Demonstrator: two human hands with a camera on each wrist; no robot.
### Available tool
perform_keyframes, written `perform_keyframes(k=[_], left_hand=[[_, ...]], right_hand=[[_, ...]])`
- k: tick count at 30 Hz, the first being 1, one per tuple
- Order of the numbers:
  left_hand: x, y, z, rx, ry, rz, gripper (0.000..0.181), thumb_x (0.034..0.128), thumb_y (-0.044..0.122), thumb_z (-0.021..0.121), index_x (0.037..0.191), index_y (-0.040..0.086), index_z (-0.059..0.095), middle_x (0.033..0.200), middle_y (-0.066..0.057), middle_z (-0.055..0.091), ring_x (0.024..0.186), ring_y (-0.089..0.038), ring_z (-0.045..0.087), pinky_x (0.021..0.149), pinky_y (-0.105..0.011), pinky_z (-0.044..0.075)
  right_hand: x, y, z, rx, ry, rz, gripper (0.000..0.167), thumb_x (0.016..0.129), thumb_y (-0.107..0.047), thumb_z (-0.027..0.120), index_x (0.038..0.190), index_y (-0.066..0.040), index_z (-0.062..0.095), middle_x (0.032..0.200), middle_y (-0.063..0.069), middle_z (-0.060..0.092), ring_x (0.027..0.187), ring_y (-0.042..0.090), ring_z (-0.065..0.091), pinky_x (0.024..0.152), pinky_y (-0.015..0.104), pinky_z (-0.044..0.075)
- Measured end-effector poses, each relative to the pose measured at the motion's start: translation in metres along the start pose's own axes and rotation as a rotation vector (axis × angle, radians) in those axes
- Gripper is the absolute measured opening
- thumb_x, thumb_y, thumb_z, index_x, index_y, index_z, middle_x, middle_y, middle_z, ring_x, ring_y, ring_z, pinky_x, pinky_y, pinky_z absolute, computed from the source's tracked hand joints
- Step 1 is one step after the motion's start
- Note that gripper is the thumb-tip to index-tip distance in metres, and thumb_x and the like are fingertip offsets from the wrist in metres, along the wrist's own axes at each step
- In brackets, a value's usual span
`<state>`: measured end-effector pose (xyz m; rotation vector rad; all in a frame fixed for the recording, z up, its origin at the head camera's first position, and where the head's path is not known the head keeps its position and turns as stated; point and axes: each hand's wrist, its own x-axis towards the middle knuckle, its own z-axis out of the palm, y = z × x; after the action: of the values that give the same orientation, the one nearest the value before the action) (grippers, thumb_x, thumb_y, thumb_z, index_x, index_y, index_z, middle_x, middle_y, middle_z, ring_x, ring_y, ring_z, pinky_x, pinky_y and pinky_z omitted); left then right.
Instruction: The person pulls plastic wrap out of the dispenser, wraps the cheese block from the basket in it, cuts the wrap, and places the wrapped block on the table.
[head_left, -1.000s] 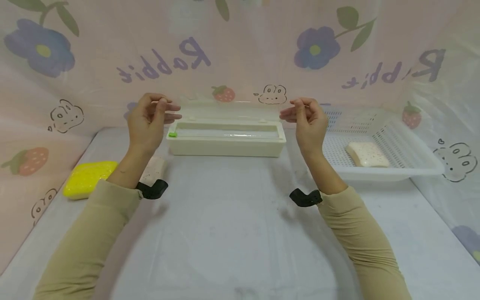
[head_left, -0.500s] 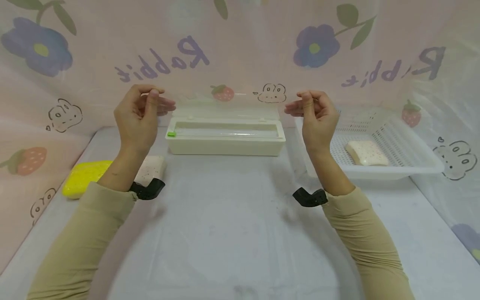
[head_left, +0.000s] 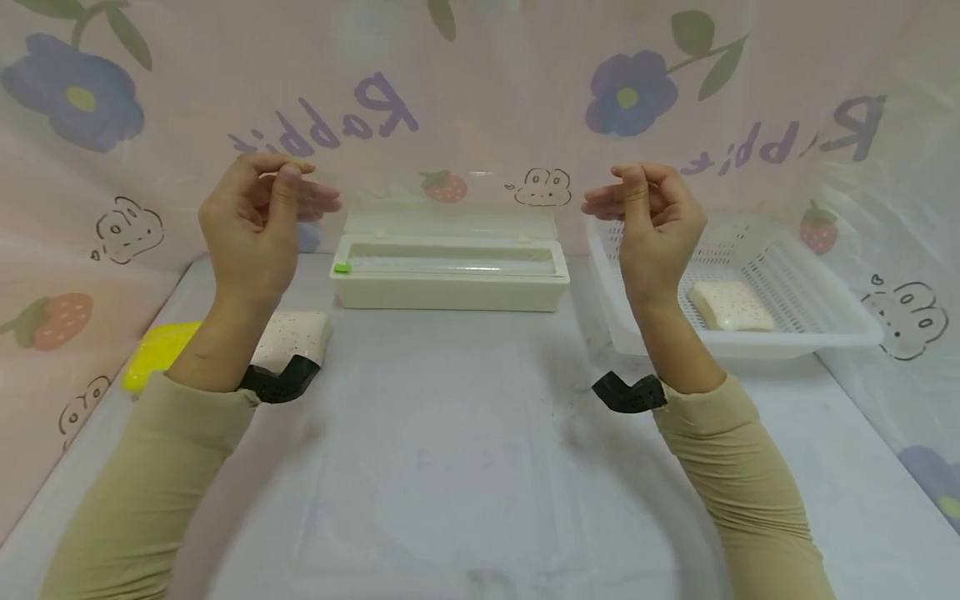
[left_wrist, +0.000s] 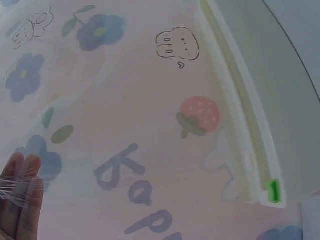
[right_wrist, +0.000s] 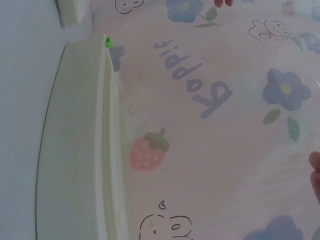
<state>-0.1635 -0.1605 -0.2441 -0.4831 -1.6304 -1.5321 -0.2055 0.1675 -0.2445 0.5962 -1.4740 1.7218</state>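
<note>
My left hand [head_left: 251, 225] is raised left of the cream cling film dispenser [head_left: 450, 293] and pinches a clear sheet of cling film [left_wrist: 16, 189], which bunches at the fingers in the left wrist view. Level with it, my right hand [head_left: 662, 229] pinches between thumb and forefinger in front of the white basket. The film between the hands is almost invisible; only a faint glint shows above the dispenser. The dispenser's lid [head_left: 450, 223] stands up at the back, and a green slider [head_left: 342, 268] sits at its left end. Whether the film still joins the roll, I cannot tell.
Behind my left forearm lie a shiny yellow block [head_left: 159, 350] and a white speckled block [head_left: 292, 337]. A white perforated basket [head_left: 817, 335] at the right holds another speckled block [head_left: 731, 306]. A patterned curtain [head_left: 480, 92] hangs behind the white-covered table [head_left: 450, 467].
Both hands have risen and moved apart, the left further left and the right further right. The faint film glint has climbed with them. Dispenser, blocks and basket stay put.
</note>
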Motion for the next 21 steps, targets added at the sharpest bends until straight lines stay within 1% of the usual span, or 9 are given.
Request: perform_keyframes(k=[2, 5, 9, 11, 15, 18, 21], left_hand=[[0.001, 0.003, 0.000, -0.018, -0.001, 0.030, 0.012, 0.0939, 0.005, 0.058, 0.095, -0.005, 0.066, 0.076, 0.001, 0.073, 0.067, -0.012, 0.071, 0.066, -0.021, 0.056], [0.002, 0.009, 0.000, -0.016, -0.001, 0.066, 0.014, 0.0942, 0.005, 0.058, 0.095, -0.007, 0.065, 0.075, 0.000, 0.073, 0.066, -0.014, 0.070, 0.066, -0.023, 0.057], [0.003, 0.017, -0.001, -0.006, 0.010, 0.072, 0.012, 0.0940, 0.004, 0.058, 0.094, -0.006, 0.065, 0.076, 0.000, 0.073, 0.067, -0.012, 0.071, 0.065, -0.021, 0.056], [0.004, 0.021, -0.001, -0.016, 0.018, 0.074, 0.010, 0.0935, 0.002, 0.058, 0.094, -0.005, 0.065, 0.077, -0.001, 0.073, 0.066, -0.012, 0.071, 0.065, -0.021, 0.056], [0.004, 0.028, -0.002, -0.085, 0.032, 0.073, 0.008, 0.0921, -0.002, 0.058, 0.092, -0.005, 0.065, 0.076, -0.004, 0.073, 0.066, -0.013, 0.071, 0.065, -0.021, 0.057], [0.003, 0.034, -0.003, -0.150, 0.041, 0.068, 0.007, 0.0914, -0.004, 0.058, 0.092, -0.007, 0.065, 0.075, -0.008, 0.073, 0.066, -0.016, 0.071, 0.065, -0.023, 0.057], [0.001, 0.039, -0.004, -0.196, 0.042, 0.074, 0.009, 0.0912, -0.004, 0.059, 0.092, -0.010, 0.064, 0.076, -0.012, 0.072, 0.065, -0.019, 0.071, 0.065, -0.025, 0.057]], right_hand=[[0.002, -0.003, 0.000, -0.001, 0.009, -0.013, 0.012, 0.093, 0.002, 0.057, 0.087, 0.001, 0.067, 0.069, 0.005, 0.072, 0.059, 0.015, 0.069, 0.063, 0.024, 0.057], [0.003, -0.007, 0.001, 0.003, 0.025, -0.033, 0.012, 0.093, 0.003, 0.056, 0.086, 0.002, 0.067, 0.069, 0.007, 0.072, 0.059, 0.016, 0.070, 0.062, 0.025, 0.057], [0.004, -0.015, 0.002, 0.016, 0.044, -0.063, 0.014, 0.093, 0.005, 0.055, 0.086, 0.002, 0.067, 0.069, 0.010, 0.072, 0.058, 0.017, 0.069, 0.061, 0.026, 0.057], [0.004, -0.018, 0.002, 0.031, 0.051, -0.081, 0.014, 0.093, 0.006, 0.054, 0.086, 0.003, 0.067, 0.069, 0.011, 0.072, 0.058, 0.019, 0.069, 0.061, 0.027, 0.058], [0.003, -0.026, 0.003, 0.079, 0.064, -0.117, 0.015, 0.092, 0.010, 0.053, 0.085, 0.006, 0.066, 0.068, 0.013, 0.071, 0.057, 0.021, 0.069, 0.060, 0.030, 0.058], [0.002, -0.031, 0.002, 0.102, 0.077, -0.125, 0.014, 0.092, 0.011, 0.052, 0.085, 0.008, 0.065, 0.067, 0.014, 0.071, 0.057, 0.022, 0.069, 0.059, 0.031, 0.058], [0.001, -0.036, 0.001, 0.109, 0.090, -0.122, 0.014, 0.092, 0.010, 0.053, 0.085, 0.009, 0.064, 0.065, 0.014, 0.070, 0.056, 0.022, 0.069, 0.057, 0.030, 0.057]])
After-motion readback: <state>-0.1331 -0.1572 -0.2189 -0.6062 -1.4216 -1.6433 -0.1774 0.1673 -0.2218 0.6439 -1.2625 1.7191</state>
